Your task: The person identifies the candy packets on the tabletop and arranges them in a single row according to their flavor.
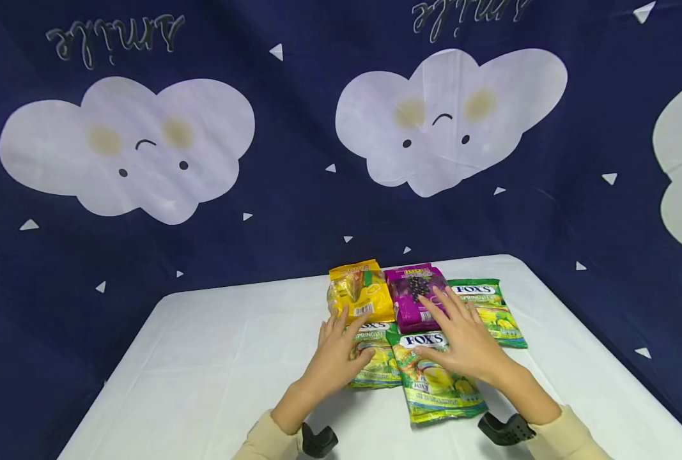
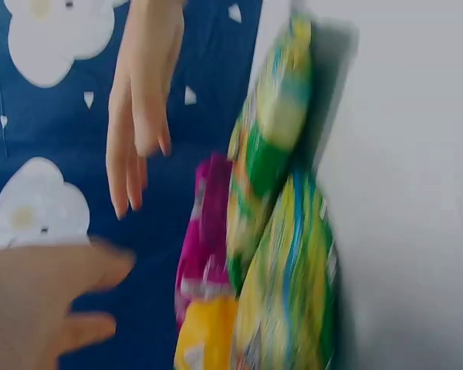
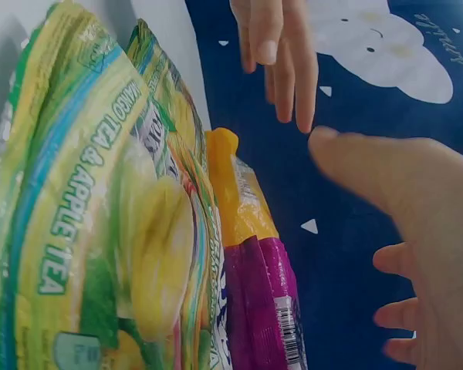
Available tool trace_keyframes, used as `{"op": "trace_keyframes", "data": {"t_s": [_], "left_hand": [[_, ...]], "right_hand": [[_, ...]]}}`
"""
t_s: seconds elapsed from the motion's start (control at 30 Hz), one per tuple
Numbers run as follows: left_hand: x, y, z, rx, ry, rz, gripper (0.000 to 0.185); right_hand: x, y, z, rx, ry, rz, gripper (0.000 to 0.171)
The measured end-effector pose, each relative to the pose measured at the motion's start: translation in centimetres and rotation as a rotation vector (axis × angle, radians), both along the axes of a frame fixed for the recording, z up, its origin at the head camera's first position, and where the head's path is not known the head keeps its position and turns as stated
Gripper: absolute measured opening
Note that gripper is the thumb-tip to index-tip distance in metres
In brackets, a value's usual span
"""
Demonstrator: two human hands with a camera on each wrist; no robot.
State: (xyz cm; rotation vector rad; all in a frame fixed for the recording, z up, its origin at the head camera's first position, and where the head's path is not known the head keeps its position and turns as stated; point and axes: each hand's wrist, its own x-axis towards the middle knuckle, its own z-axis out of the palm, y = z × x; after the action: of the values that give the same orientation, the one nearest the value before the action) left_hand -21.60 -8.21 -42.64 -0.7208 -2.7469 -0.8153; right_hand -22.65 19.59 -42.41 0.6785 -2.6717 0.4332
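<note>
- The left hand [image 1: 337,354] has its fingers [image 1: 341,319] spread and nearly straight, released, gripping nothing; the thumb lies against the top edge of the left green bag [image 1: 375,358], and the fingertips reach the lower edge of the yellow bag [image 1: 360,291].
- The right hand [image 1: 461,338] is likewise relaxed and flat, palm down, grasping nothing; its fingers [image 1: 441,303] spread over the lower part of the purple bag [image 1: 415,294], while the thumb lies over the logo at the top of the front green bag [image 1: 438,383].
- Whether either palm actually presses down, the head view does not settle; both wrist views show the hands raised a little off the packs.
- All 5 bags lie flat in a tight cluster on the white table [image 1: 214,358]: 3 in the far row, 2 nearer the person.
- The front green bag lies directly under and just behind the right hand, its long axis running away from the person, slightly slanted; the right hand is the nearer one to it.
- The far green bag [image 1: 487,310] sits just right of the right hand, untouched.
- Both forearms come in from the near edge, converging slightly.
</note>
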Motion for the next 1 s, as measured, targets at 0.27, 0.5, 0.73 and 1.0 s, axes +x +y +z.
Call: {"op": "trace_keyframes", "data": {"t_s": [0.27,0.5,0.73,1.0], "left_hand": [[1.6,1.6,-0.2,0.352,-0.243,-0.087,0.036],[2.4,3.1,-1.4,0.468,-0.485,-0.117,0.038],[2.0,4.2,-2.3,0.48,-0.497,-0.11,0.053],[1.7,5.0,-4.0,0.571,-0.549,-0.128,0.067]], "right_hand": [[1.1,0.8,0.4,-0.227,-0.191,0.036,0.062],[2.3,1.9,-0.3,-0.366,-0.359,0.027,0.054],[2.4,2.8,-1.2,-0.409,-0.439,-0.033,0.053],[2.2,3.8,-2.5,-0.523,-0.567,-0.085,0.06]]}}
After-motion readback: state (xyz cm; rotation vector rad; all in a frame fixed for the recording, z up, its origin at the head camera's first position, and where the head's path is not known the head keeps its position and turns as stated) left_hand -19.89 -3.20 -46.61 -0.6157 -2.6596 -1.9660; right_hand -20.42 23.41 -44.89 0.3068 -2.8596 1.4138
